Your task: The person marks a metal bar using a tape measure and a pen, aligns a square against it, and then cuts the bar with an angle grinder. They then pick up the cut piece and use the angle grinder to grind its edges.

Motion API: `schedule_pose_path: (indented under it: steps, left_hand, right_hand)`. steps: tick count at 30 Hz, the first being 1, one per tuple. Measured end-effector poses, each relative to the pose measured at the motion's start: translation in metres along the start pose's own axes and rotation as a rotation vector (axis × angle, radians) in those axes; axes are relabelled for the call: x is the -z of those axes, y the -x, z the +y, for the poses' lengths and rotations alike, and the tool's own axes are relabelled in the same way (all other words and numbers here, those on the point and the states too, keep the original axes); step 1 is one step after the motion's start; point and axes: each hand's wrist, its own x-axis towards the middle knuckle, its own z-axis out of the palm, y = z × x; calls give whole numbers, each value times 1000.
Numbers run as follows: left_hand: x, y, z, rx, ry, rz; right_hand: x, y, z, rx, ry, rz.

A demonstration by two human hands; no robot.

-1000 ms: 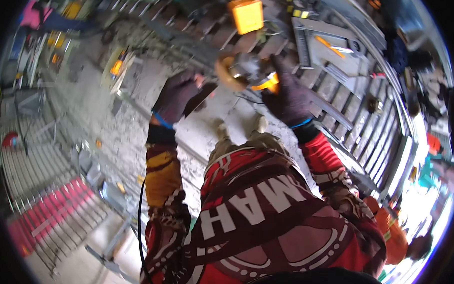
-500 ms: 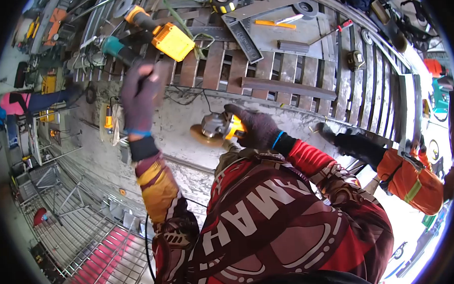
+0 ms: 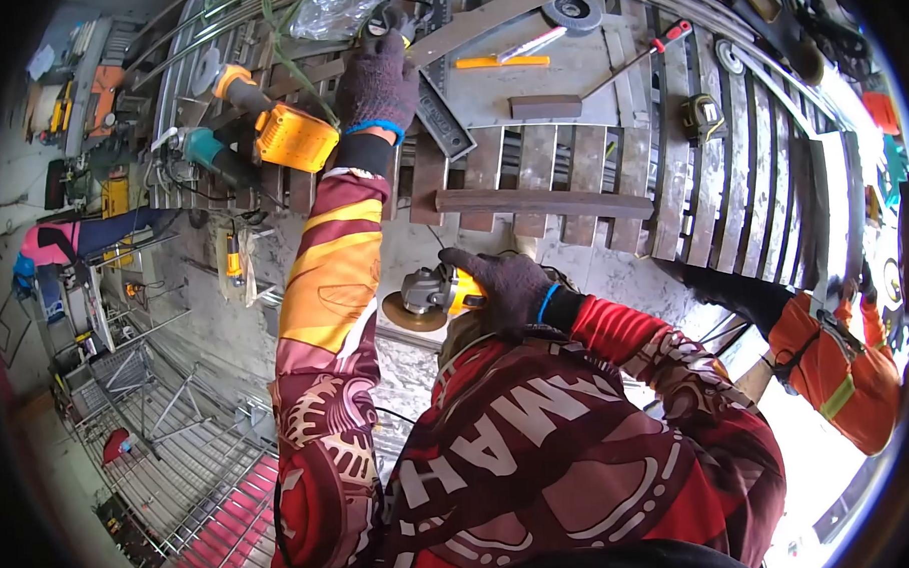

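My left hand (image 3: 378, 86), in a dark knit glove, reaches across the slatted metal bench. Its fingers close over a black-and-yellow tape measure (image 3: 376, 26), which they partly hide. Held low in front of my body, a yellow-and-grey angle grinder (image 3: 445, 290) is in my gloved right hand (image 3: 510, 292). The grinder's brown disc (image 3: 407, 314) faces away to the left, off the bench edge. Just left of my left hand lies a yellow cordless tool (image 3: 294, 137). A dark metal square (image 3: 444, 119) is to the right of that hand.
On the slatted bench (image 3: 672, 196) lie a steel bar (image 3: 542, 203), a short block (image 3: 545, 107), a red-handled screwdriver (image 3: 671, 36), a second tape measure (image 3: 704, 118) and a teal grinder (image 3: 215, 152). A person in orange (image 3: 838, 371) is at right, another in pink (image 3: 53, 243) at left.
My left hand has swung up and right onto the bench, reaching the tape measure. The grinder stays in my right hand. The view has shifted, so bench items appear lower and farther left.
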Motion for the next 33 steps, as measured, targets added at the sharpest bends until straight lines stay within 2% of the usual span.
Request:
schedule_pose_path:
  steps: [3, 4, 6, 7, 8, 9, 12, 13, 17, 20, 22, 24, 25, 26, 28, 30, 31, 33]
  left_hand:
    - [12, -1, 51, -50, -4, -89]
    - [-10, -3, 58, -148, 127, -155]
    - [-14, 8, 107, -307, 68, -194]
    - [-14, 13, 128, -281, 57, -267]
    - [-19, 14, 145, -296, -76, -332]
    - [-31, 19, 151, -295, -131, -325]
    - [-47, 21, 159, -301, -205, -361]
    - [-47, 19, 160, -301, -234, -406]
    - [-41, 17, 157, -354, -207, -466]
    - [-35, 23, 152, -356, -121, -409]
    - [-14, 24, 139, -308, -65, -363]
    - [36, 28, 111, -257, 265, -317]
    - [64, 34, 92, -112, 439, -394]
    - [88, 44, 67, -49, 542, -416]
    - [136, 81, 15, 108, 870, -367]
    - [185, 136, -23, 435, 1243, -273]
    - [195, 167, -43, 441, 1242, -142]
    - [217, 232, -72, 602, 1301, -4]
  right_hand:
    - [3, -8, 10, 6, 13, 34]
    - [3, -13, 13, 21, 40, 60]
    - [8, -20, 14, 8, 37, 5]
    - [2, -25, 21, 20, 57, 0]
    - [1, -27, 26, 29, 76, -1]
    - [11, -25, 22, 48, 134, -67]
    - [12, -21, 29, 104, 163, -80]
    - [13, -18, 28, 138, 109, 24]
    - [14, -18, 26, 81, 122, -37]
    - [16, -13, 23, 8, 127, -56]
    - [16, -9, 19, 19, 89, -25]
    - [22, -7, 8, 14, 66, -9]
    - [24, -8, 1, -27, 73, -31]
    - [24, -10, -3, -63, 85, -55]
    - [10, -14, 0, 58, 121, 79]
    - [3, -20, -3, 79, 142, 54]
    - [7, -22, -19, 6, 170, -12]
    - [-8, -32, -16, 158, 196, 60]
